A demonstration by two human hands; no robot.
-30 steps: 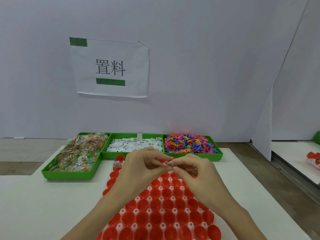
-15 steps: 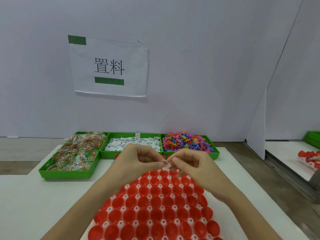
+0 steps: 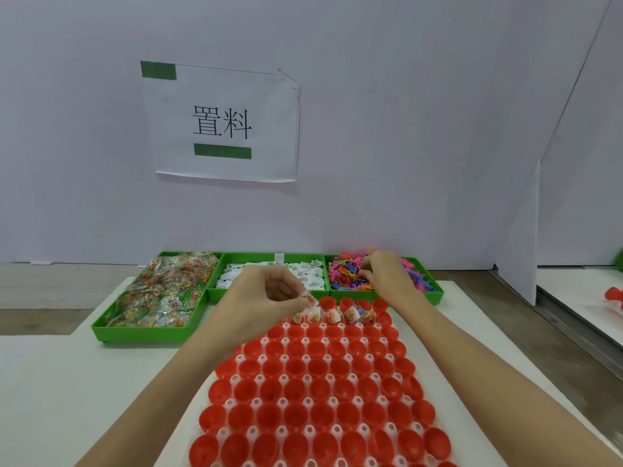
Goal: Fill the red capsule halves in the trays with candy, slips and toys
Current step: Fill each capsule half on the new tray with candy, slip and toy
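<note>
Left hand (image 3: 266, 299) fingers pinch candy packet (image 3: 308, 297) w/ slip, ready for capsules; right hand (image 3: 384, 276) fingers pinch toys (image 3: 347, 276).

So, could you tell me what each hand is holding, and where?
The left hand pinches a candy packet by its edge; the right hand reaches into the toys, grip unclear.

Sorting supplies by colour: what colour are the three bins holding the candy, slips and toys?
Bright green plastic bins, seen in the head view.

Views: 1, head-worn
Facing: forward and down over the worktop (image 3: 50, 382) toward the wall
Range: close to it
</note>
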